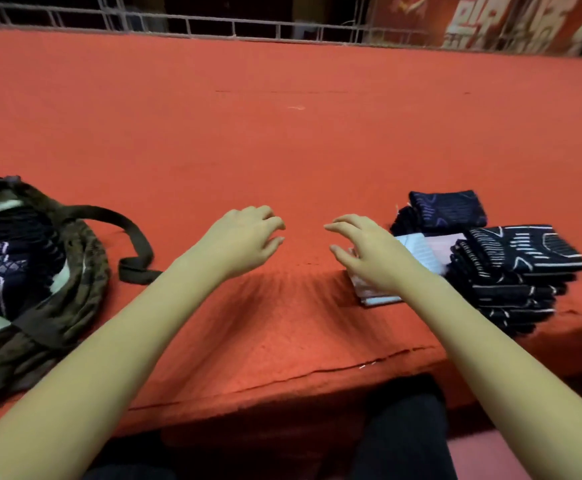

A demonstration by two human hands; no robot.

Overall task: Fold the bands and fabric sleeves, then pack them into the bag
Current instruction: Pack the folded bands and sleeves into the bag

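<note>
- Worktop [282,133]: covered in red cloth and fills most of the view. Its left and right ends are cut off by the frame.
- Railing [213,26]: a metal grid along the far edge. The space behind it is dark and hard to make out.
- Bag [78,271]: olive-brown, lying open at the near left, cut off by the left edge. Dark patterned folded pieces [5,265] lie packed inside, partly hidden by the rim. A strap [133,237] trails onto the cloth.
- Dark stack [511,282]: folded black fabric with white line patterns, at the near right. The number of layers cannot be told.
- Pale folded pieces [417,251]: just left of the dark stack, largely hidden beneath the right wrist.
- Smaller dark pile [445,209]: folded, behind the pale pieces. Blur obscures its pattern.
- Left hand [248,237]: over bare cloth at centre, fingers loosely curled and apart, holding nothing.
- Right hand [369,251]: near the left hand, fingers spread and relaxed, holding nothing. Contact with the pale folded pieces cannot be told.
</note>
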